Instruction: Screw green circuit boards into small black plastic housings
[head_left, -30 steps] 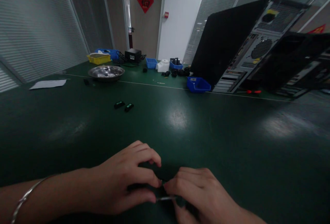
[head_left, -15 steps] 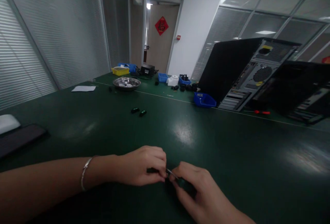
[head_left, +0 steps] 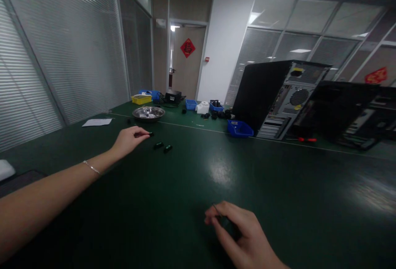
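My left hand [head_left: 128, 140] is stretched out over the left side of the table, its thumb and fingers pinching a small black part [head_left: 151, 134]. Just to the right of that part lie two small black pieces [head_left: 159, 145] on the green tabletop, one with a lighter green patch. Close to me, low in the view, my right hand [head_left: 244, 230] has thumb and forefinger closed on a thin metal tool [head_left: 215, 208]. Only a short, slender bit of the tool shows; the fingers hide the rest, so its kind is unclear.
Behind my left hand stands a shiny metal bowl [head_left: 148, 113], with a white paper [head_left: 97, 122] to its left. A blue bin [head_left: 240, 129] sits beside a black computer tower [head_left: 260, 91]. A red-handled tool [head_left: 307, 139] lies farther right. More small bins line the back.
My left hand has moved away from my right hand, forward and left, carrying the small black part toward the two black pieces. My right hand has stayed low near me. The view has tilted up.
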Demonstrator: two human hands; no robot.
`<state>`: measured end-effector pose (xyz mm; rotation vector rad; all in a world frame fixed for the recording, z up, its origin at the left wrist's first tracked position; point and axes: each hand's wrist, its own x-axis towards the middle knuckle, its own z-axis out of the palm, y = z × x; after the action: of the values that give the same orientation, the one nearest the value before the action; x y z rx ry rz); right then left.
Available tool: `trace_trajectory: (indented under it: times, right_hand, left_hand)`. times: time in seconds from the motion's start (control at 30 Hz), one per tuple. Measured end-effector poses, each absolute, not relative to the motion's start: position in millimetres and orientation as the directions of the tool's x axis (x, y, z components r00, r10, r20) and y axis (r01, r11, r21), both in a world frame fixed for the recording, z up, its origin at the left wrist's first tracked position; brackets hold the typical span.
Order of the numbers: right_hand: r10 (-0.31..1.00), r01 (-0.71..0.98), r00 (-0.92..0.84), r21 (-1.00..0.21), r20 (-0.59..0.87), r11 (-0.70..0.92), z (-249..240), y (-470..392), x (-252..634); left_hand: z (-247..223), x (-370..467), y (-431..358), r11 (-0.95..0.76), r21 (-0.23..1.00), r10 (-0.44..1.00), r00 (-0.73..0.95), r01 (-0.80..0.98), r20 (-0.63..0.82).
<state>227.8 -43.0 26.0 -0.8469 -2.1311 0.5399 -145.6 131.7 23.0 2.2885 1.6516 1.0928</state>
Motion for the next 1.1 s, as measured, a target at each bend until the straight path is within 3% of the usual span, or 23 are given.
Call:
trace_trajectory:
  times: [0.13, 0.23, 0.67, 0.8, 0.93, 1.1]
  right_hand:
    - [0.721, 0.392, -0.486, -0.614, 0.494, 0.685, 21, -37, 231]
    - [0.741, 0.390, -0.478, -0.642, 0.472, 0.660, 17, -32, 233]
    - [0.858, 0.473, -0.399, -0.728, 0.324, 0.496, 12, -20, 233]
    - [0.861, 0.477, -0.398, -0.731, 0.317, 0.489, 11, -21, 235]
    - [0.869, 0.471, -0.405, -0.751, 0.283, 0.464, 5, -19, 237]
    - [0.893, 0.463, -0.375, -0.784, 0.248, 0.413, 1, -18, 236]
  left_hand:
    - [3, -167, 159, -0.306, 0.451, 0.931, 0.164, 0.838, 0.327]
    - [-9, -172, 165, -0.285, 0.443, 0.942, 0.163, 0.850, 0.294]
    - [-6, -156, 156, -0.338, 0.324, 0.881, 0.176, 0.884, 0.439]
    - [0, -133, 146, -0.448, 0.286, 0.850, 0.304, 0.847, 0.431]
    - [-1, -118, 148, -0.520, 0.290, 0.834, 0.405, 0.804, 0.374]
    - [12, -101, 128, -0.499, 0.344, 0.836, 0.338, 0.796, 0.431]
